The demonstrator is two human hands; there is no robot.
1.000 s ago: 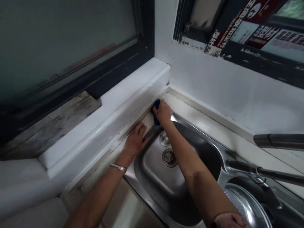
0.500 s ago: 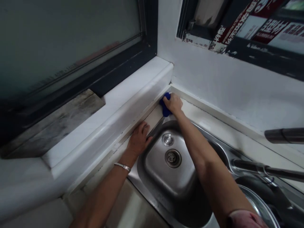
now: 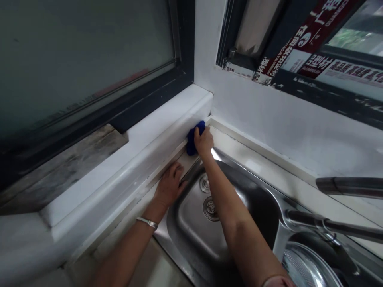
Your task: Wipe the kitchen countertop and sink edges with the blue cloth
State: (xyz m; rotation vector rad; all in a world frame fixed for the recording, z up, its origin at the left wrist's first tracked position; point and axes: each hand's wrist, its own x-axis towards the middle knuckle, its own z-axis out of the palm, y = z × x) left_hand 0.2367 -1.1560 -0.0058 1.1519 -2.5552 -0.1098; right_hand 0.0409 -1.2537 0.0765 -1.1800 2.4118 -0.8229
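A bunched blue cloth [image 3: 192,144] is pressed against the low ledge near the corner behind the sink. My right hand [image 3: 204,140] grips it, with the thumb on top and the other fingers mostly hidden. My left hand [image 3: 170,184] lies flat on the pale strip of counter [image 3: 186,160] beside the sink's left rim, fingers stretched out and holding nothing. Below both hands is the stainless steel sink [image 3: 191,235], its drain partly covered by my right forearm.
A second basin at lower right holds a shiny metal colander [image 3: 305,263]. The faucet [image 3: 305,219] and a thick metal pipe [image 3: 350,186] reach in from the right. A white sill [image 3: 167,107] and dark-framed windows border the corner. A stone slab [image 3: 74,163] rests on the sill.
My right hand has moved the blue cloth leftward along the ledge, away from the corner. My left hand stays on the counter. The camera view has shifted slightly.
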